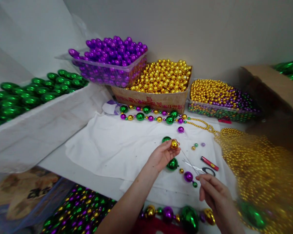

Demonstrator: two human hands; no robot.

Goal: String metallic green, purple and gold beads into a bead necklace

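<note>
Body of the wearer, as I view it remotely through the head camera: the left hand (161, 157) and right hand (214, 190) are bare, with slender fingers, and the left forearm (134, 195) is bare down to the lower edge. Between the arms I can distinguish a strip of dark red garment (152, 226), bearing a small pale mark; its cut is hidden from me.

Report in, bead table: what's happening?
Left fingers: holding shiny gold round bead. Right fingers: pinching thin pale cord. Close by the cord: black-handled metal scissors.
</note>
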